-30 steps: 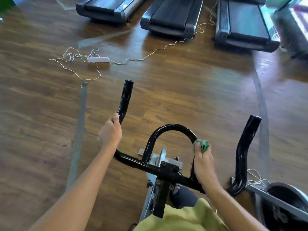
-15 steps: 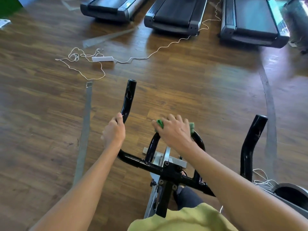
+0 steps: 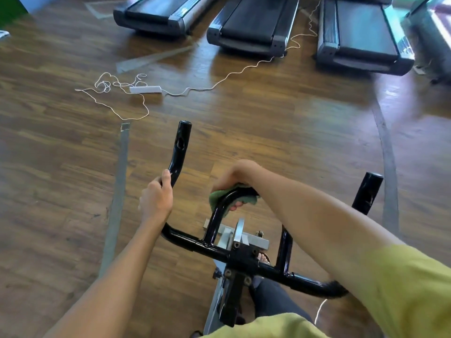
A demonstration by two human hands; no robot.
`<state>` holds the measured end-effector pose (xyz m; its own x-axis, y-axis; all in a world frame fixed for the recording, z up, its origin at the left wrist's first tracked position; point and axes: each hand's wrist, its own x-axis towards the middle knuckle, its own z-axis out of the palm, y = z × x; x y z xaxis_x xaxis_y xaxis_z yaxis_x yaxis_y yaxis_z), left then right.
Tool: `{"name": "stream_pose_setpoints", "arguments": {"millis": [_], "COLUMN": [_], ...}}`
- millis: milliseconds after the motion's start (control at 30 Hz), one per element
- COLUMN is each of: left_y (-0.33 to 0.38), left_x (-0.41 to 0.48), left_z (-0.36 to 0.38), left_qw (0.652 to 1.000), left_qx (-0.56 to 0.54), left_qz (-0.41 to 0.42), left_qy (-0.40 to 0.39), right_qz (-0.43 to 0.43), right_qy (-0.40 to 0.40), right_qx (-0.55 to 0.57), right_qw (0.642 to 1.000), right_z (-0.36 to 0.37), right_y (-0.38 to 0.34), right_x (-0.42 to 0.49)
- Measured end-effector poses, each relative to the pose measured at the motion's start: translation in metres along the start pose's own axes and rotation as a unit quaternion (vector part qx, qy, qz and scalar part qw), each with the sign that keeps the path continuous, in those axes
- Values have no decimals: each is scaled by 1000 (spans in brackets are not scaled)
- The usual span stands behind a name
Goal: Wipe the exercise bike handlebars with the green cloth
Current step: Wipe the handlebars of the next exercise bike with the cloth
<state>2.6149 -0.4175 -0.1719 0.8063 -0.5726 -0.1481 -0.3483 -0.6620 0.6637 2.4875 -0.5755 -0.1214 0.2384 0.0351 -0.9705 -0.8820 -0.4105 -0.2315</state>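
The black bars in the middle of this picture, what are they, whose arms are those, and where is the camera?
There is no robot here. The camera sits on a person's head and looks forward and down, so the two bare arms are that person's own. The black bars are the handlebars of an exercise bike, which the person is cleaning. The left hand grips the left upright horn of the bars, apparently to steady them. The right hand presses a green cloth over the top of the curved middle loop; the cloth is wrapped around the tube. The right horn is untouched. On the wooden floor beyond lie a white power strip with its tangled cord, and three treadmills stand at the far side.
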Motion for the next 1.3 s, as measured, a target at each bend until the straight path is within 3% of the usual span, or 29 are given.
{"name": "stream_pose_setpoints", "arguments": {"millis": [100,167,200,267,333,367,400,500,567,700,767,867,900,967,1000,1100,1200,1300], "left_y": [2,3,2,0,-2,-1,-3,-3,-2,-5,-6,-5,-6,-5,-7,-7,-7,-9], "left_x": [0,-1,-1,1,0,1,2,3,2,4,5,3,4,5,5,7,7,9], "left_z": [0,0,0,2,4,5,5,4,5,4,5,4,4,3,3,3,3,3], "left_qw": [1000,1000,1000,999,999,999,999,998,998,998,998,998,998,998,998,998,998,998], "left_qx": [6,17,24,34,47,49,52,59,56,63,62,60,62,61,58,58,55,49], "left_qz": [-6,-14,-11,-5,-1,-1,-2,-9,-9,-9,-2,-4,-8,-15,-15,-21,-30,-31], "left_qy": [0,1,1,-1,2,2,2,1,0,2,5,2,3,4,3,7,5,9], "right_qz": [-57,-91,-107,-124,-153,-168,-173,-185,-182,-152,-130,-136,-143,-115,-96,-86,-93,-90], "right_qy": [79,123,140,162,151,141,134,147,209,327,456,630,649,642,643,635,652,659], "right_qx": [228,410,506,695,813,837,846,836,825,759,651,479,409,221,110,-83,-121,-158], "right_qw": [969,899,844,690,542,501,486,495,492,542,593,596,625,725,752,763,742,730], "right_z": [13,40,57,100,149,165,175,169,160,187,201,214,222,247,261,286,278,285], "right_y": [57,93,107,124,129,129,130,134,133,120,117,124,127,133,135,127,109,140], "right_x": [-16,-24,-24,-15,-4,-3,-1,-7,-10,-14,-24,-42,-45,-39,-31,-7,-1,-6]}}
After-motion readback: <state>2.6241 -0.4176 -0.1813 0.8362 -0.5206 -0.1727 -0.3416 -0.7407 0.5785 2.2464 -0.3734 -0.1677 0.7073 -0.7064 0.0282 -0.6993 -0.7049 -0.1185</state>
